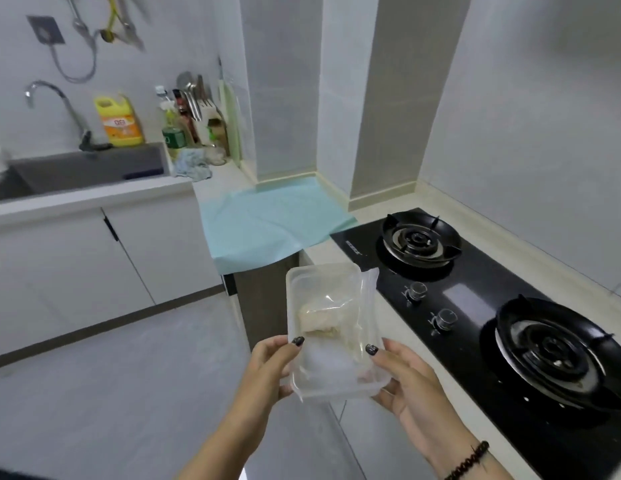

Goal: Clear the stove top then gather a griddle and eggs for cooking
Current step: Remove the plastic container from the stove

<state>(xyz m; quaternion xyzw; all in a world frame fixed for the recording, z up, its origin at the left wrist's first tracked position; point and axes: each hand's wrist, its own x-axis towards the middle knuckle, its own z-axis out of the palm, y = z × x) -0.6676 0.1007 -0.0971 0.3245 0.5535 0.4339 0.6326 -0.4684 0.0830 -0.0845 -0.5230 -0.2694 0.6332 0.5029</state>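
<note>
A clear plastic container (328,289) with a bag of pale food inside is held in front of me, above the floor just left of the counter edge. My left hand (267,368) grips its near left corner, thumb on the rim. My right hand (402,379) grips its near right corner, thumb on top. The black gas stove (475,299) lies to the right with two bare burners, one at the far end (420,242) and one nearer (555,351). No griddle or eggs are in view.
A light blue sheet (271,225) covers the counter corner beyond the stove. Left of it are a cloth (193,164), bottles and a knife block (198,116), a yellow detergent jug (118,121) and the dark sink (87,169) with its tap. White cabinets stand below.
</note>
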